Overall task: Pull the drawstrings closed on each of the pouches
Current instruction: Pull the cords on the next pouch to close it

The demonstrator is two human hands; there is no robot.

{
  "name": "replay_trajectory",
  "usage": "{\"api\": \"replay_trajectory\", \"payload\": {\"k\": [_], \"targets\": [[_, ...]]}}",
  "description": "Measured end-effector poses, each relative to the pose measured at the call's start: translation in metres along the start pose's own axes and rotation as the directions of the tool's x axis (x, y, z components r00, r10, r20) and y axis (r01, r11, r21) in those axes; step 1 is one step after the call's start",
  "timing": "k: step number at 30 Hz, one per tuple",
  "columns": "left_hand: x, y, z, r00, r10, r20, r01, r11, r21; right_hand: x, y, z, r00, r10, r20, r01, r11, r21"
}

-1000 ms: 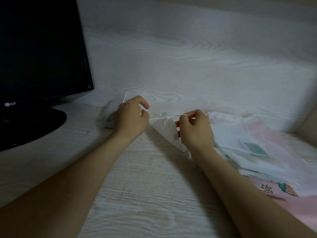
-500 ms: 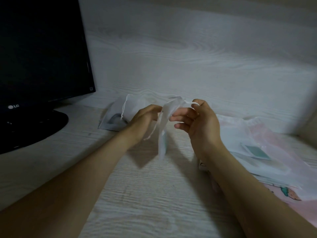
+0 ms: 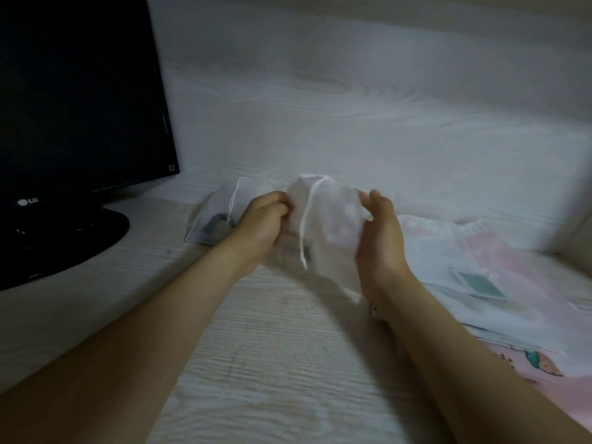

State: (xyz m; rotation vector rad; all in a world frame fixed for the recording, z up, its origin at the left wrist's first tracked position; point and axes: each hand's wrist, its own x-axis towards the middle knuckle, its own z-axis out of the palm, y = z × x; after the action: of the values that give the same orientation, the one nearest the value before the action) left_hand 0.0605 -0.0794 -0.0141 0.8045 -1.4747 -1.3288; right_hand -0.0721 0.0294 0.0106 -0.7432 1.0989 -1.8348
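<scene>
Two hands hold one white pouch (image 3: 333, 219) up off the bench (image 3: 272, 363), above its middle and toward the far edge. The left hand (image 3: 266, 219) has its fingers clenched on the pouch's left side, bunching the cloth. The right hand (image 3: 381, 241) lies with its palm against the right side, fingers fairly straight and thumb up. It looks more like steadying than grasping, though the blur leaves some doubt. The drawstring (image 3: 304, 232) hangs loose down the front from the gathered mouth at the top, and neither hand seems to hold it.

From where I stand, the mouth looks partly drawn, but I cannot tell whether it is fully shut. To finish it well, I would let the left hand take the neck just below the channel while the right pinches the cord close to where it comes out. A steady, straight pull should then let the thin cloth slide along the cord; a jerk might drag the cord through or snag the fabric.

A second pouch (image 3: 211, 216) lies flat near the far edge beside the monitor (image 3: 80, 107), its cord trailing. The heap of pouches (image 3: 480, 267) sits toward the right edge. Putting this one down well apart from that heap would keep the done ones from mixing with the waiting ones.
</scene>
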Motion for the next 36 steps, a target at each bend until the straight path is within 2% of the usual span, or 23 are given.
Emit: {"api": "replay_trajectory", "payload": {"k": [2, 4, 6, 8, 11, 13, 17, 19, 21, 23, 26, 29, 32, 34, 36], "targets": [[0.009, -0.006, -0.009, 0.978, 0.104, -0.181, -0.075, 0.984, 0.159, 0.000, 0.009, 0.001, 0.994, -0.113, -0.005, 0.111, 0.986, -0.123], [0.013, -0.012, -0.022, 0.896, 0.233, -0.377, -0.080, 0.922, 0.380, 0.001, 0.026, 0.000, 0.967, -0.247, 0.062, 0.254, 0.913, -0.320], [0.008, -0.011, -0.031, 0.792, 0.370, -0.485, -0.040, 0.825, 0.564, 0.005, 0.043, -0.001, 0.923, -0.348, 0.166, 0.382, 0.774, -0.505], [0.001, -0.006, -0.037, 0.727, 0.411, -0.549, -0.009, 0.806, 0.592, 0.009, 0.052, 0.004, 0.870, -0.418, 0.262, 0.484, 0.617, -0.621], [0.000, -0.004, -0.043, 0.692, 0.477, -0.542, -0.055, 0.783, 0.620, 0.012, 0.059, 0.014, 0.820, -0.423, 0.385, 0.561, 0.461, -0.688], [0.001, -0.006, -0.050, 0.678, 0.551, -0.486, -0.060, 0.701, 0.711, 0.013, 0.063, 0.019, 0.790, -0.381, 0.480, 0.606, 0.367, -0.706], [0.002, -0.011, -0.061, 0.691, 0.616, -0.379, -0.124, 0.617, 0.777, 0.022, 0.072, 0.031, 0.719, -0.344, 0.604, 0.684, 0.196, -0.703], [0.003, -0.014, -0.066, 0.727, 0.604, -0.328, -0.123, 0.584, 0.803, 0.029, 0.075, 0.038, 0.701, -0.316, 0.640, 0.703, 0.148, -0.696], [0.003, -0.015, -0.070, 0.812, 0.505, -0.293, -0.072, 0.584, 0.809, 0.034, 0.080, 0.047, 0.703, -0.284, 0.652, 0.704, 0.147, -0.695], [0.002, -0.019, -0.070, 0.882, 0.391, -0.264, -0.013, 0.579, 0.815, 0.037, 0.089, 0.056, 0.748, -0.237, 0.620, 0.662, 0.200, -0.723], [0.007, -0.027, -0.075, 0.915, 0.312, -0.256, 0.051, 0.540, 0.840, 0.042, 0.100, 0.062, 0.831, -0.160, 0.532, 0.555, 0.268, -0.787], [0.011, -0.022, -0.073, 0.890, 0.353, -0.290, 0.050, 0.554, 0.831, 0.047, 0.106, 0.063, 0.864, -0.186, 0.469, 0.504, 0.333, -0.797], [0.008, -0.014, -0.070, 0.799, 0.475, -0.370, 0.019, 0.594, 0.804, 0.047, 0.106, 0.064, 0.847, -0.309, 0.433, 0.527, 0.374, -0.763], [0.008, -0.013, -0.072, 0.742, 0.537, -0.401, -0.048, 0.639, 0.768, 0.046, 0.106, 0.064, 0.829, -0.371, 0.417, 0.548, 0.395, -0.737], [0.010, -0.014, -0.076, 0.724, 0.560, -0.403, -0.130, 0.684, 0.717, 0.045, 0.104, 0.063, 0.820, -0.415, 0.394, 0.560, 0.443, -0.700]]}}
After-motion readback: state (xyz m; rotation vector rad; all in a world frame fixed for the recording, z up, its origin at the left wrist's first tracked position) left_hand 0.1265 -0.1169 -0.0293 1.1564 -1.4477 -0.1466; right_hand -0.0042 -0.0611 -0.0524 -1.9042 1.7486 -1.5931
